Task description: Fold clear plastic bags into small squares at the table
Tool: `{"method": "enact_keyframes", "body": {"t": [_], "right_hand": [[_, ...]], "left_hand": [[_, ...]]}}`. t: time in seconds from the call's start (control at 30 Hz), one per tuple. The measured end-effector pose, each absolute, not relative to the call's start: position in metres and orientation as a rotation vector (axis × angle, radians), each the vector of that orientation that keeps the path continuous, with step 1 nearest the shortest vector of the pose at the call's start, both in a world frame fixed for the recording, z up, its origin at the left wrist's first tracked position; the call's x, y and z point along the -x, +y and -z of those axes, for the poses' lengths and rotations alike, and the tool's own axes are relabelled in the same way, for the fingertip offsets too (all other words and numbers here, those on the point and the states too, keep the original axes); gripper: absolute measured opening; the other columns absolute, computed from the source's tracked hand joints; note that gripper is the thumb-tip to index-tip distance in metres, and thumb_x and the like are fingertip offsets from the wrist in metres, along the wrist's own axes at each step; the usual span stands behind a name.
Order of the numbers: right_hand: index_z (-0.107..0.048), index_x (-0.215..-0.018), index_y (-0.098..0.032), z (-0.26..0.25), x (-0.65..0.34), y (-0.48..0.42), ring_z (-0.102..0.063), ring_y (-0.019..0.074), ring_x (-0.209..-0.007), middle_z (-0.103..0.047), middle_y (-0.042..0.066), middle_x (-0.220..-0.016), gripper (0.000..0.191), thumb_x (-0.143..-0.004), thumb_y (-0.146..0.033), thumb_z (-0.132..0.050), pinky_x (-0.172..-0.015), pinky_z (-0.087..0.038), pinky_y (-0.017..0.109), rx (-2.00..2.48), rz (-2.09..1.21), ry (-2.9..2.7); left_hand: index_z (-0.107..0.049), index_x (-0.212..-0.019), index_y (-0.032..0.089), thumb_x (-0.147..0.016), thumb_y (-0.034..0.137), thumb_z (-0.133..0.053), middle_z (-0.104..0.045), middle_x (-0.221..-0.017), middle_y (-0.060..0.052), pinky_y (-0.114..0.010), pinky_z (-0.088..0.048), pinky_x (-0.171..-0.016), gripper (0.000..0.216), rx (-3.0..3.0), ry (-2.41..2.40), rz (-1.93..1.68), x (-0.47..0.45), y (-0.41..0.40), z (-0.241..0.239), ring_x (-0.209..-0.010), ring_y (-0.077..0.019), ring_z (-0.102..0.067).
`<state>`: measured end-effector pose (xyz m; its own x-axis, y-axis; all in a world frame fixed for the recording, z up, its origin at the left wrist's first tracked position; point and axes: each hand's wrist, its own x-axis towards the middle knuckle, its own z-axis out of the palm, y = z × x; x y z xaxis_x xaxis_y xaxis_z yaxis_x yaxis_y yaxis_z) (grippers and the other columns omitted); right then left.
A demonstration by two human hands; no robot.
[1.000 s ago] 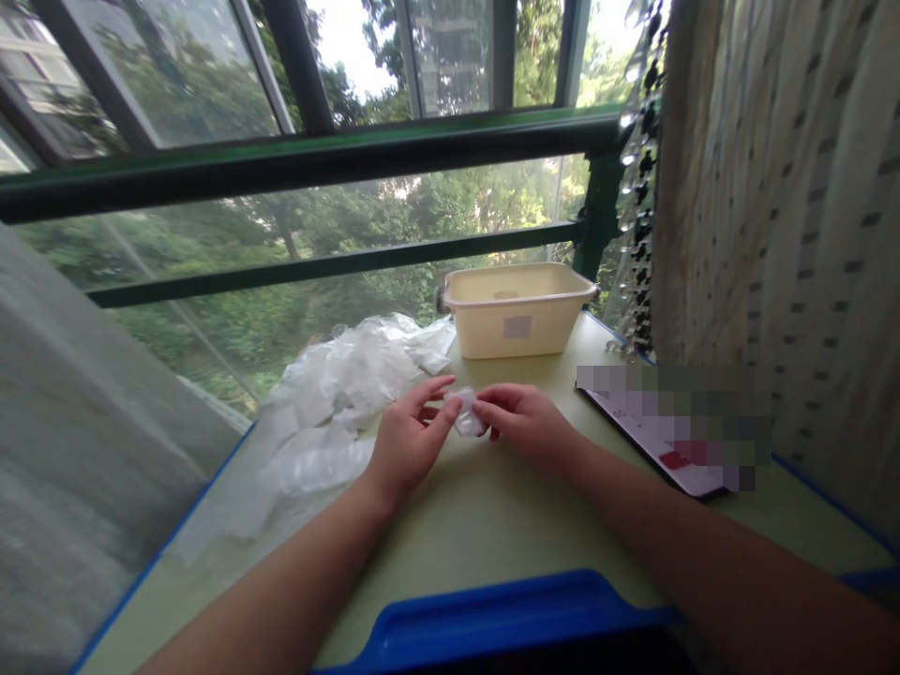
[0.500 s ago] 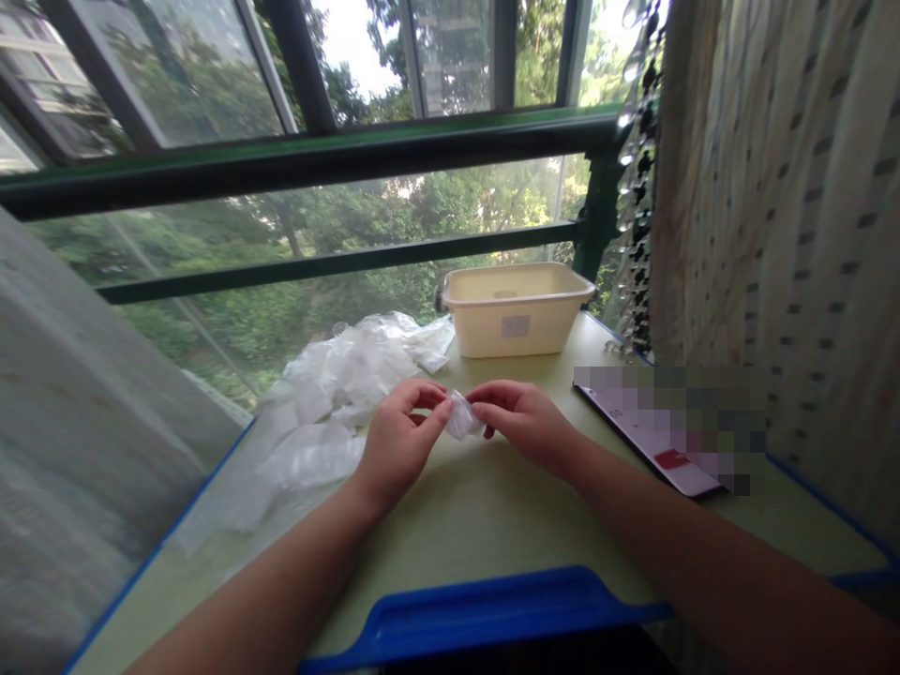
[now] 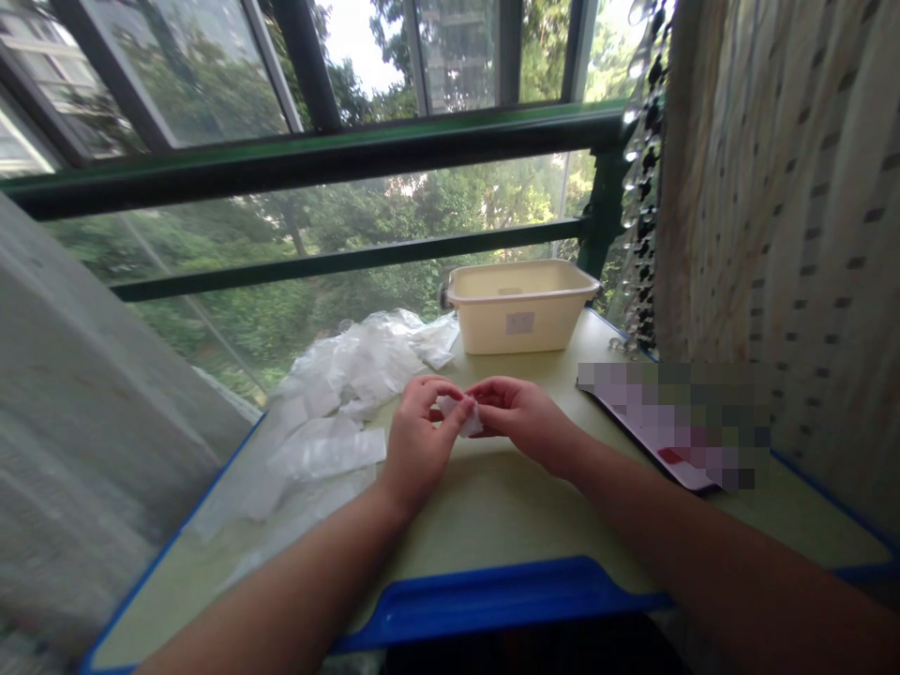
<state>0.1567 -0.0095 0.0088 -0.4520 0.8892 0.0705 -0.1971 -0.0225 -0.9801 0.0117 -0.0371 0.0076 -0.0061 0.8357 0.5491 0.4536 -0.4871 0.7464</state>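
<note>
Both my hands meet over the middle of a pale green table (image 3: 492, 511) and pinch one small clear plastic bag (image 3: 458, 414) between them. My left hand (image 3: 422, 441) is curled, thumb and fingers closed on the bag's left side. On the bag's right side, my right hand (image 3: 526, 418) is closed too. A heap of more clear plastic bags (image 3: 352, 375) lies just left of my hands. A cream plastic tub (image 3: 518, 305) stands behind my hands at the table's far edge.
A flat white card with a red mark (image 3: 675, 436) lies on the right of the table. A blue rim (image 3: 506, 595) runs along the near edge. Window glass with green bars is behind, a patterned curtain (image 3: 787, 206) hangs at right, and grey fabric (image 3: 91, 403) is on the left.
My left fingers, stretched a second ago, have curled shut on the small bag. Both hands have drawn a little closer together, and the bag looks more crumpled.
</note>
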Motion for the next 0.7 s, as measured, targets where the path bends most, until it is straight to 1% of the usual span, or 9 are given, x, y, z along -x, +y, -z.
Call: {"method": "enact_keyframes", "body": {"t": [0.13, 0.23, 0.37, 0.47, 0.6, 0.7], "right_hand": [[-0.06, -0.08, -0.014, -0.011, -0.155, -0.011, -0.061, 0.0122, -0.072, -0.062, 0.002, -0.078, 0.018, -0.067, -0.024, -0.066, -0.071, -0.053, 0.032, 0.79, -1.674, -1.314], [-0.058, -0.078, -0.014, -0.015, -0.156, -0.012, -0.061, 0.0123, -0.072, -0.061, 0.001, -0.078, 0.01, -0.069, -0.016, -0.063, -0.071, -0.054, 0.032, 0.809, -1.688, -1.263], [-0.055, -0.083, -0.014, -0.019, -0.157, -0.014, -0.061, 0.0129, -0.068, -0.061, 0.002, -0.078, 0.02, -0.065, -0.008, -0.061, -0.066, -0.054, 0.03, 0.876, -1.714, -1.334], [-0.053, -0.084, -0.014, -0.019, -0.156, -0.015, -0.061, 0.0123, -0.067, -0.062, 0.003, -0.076, 0.021, -0.067, -0.013, -0.063, -0.063, -0.052, 0.028, 0.886, -1.691, -1.421], [-0.052, -0.082, -0.013, -0.016, -0.155, -0.013, -0.06, 0.012, -0.063, -0.062, 0.003, -0.073, 0.02, -0.067, -0.019, -0.065, -0.06, -0.051, 0.028, 0.871, -1.608, -1.479], [-0.053, -0.084, -0.014, -0.013, -0.155, -0.011, -0.06, 0.0123, -0.062, -0.061, 0.002, -0.071, 0.023, -0.066, -0.022, -0.066, -0.057, -0.051, 0.027, 0.825, -1.517, -1.513]], "left_hand": [[-0.057, -0.081, 0.018, -0.078, 0.031, -0.055, -0.054, -0.088, -0.004, -0.021, -0.047, -0.06, 0.013, -1.943, 1.382, -1.512, -0.012, -0.037, -0.008, -0.079, -0.0139, -0.054], [-0.056, -0.082, 0.018, -0.077, 0.035, -0.056, -0.056, -0.082, -0.004, -0.023, -0.047, -0.06, 0.018, -1.841, 1.423, -1.543, -0.008, -0.033, -0.006, -0.074, -0.0139, -0.055], [-0.056, -0.083, 0.017, -0.075, 0.039, -0.057, -0.059, -0.077, -0.003, -0.023, -0.048, -0.057, 0.023, -1.663, 1.439, -1.58, -0.005, -0.029, -0.006, -0.066, -0.013, -0.057], [-0.056, -0.082, 0.016, -0.073, 0.04, -0.058, -0.06, -0.073, -0.003, -0.022, -0.047, -0.053, 0.026, -1.565, 1.406, -1.585, -0.004, -0.028, -0.008, -0.061, -0.0122, -0.057], [-0.055, -0.083, 0.016, -0.072, 0.041, -0.059, -0.06, -0.067, -0.001, -0.023, -0.048, -0.054, 0.028, -1.483, 1.314, -1.565, -0.004, -0.026, -0.008, -0.058, -0.0122, -0.058], [-0.055, -0.084, 0.015, -0.072, 0.041, -0.06, -0.061, -0.067, -0.002, -0.024, -0.048, -0.054, 0.029, -1.469, 1.277, -1.556, -0.004, -0.026, -0.006, -0.058, -0.0128, -0.058]]}}
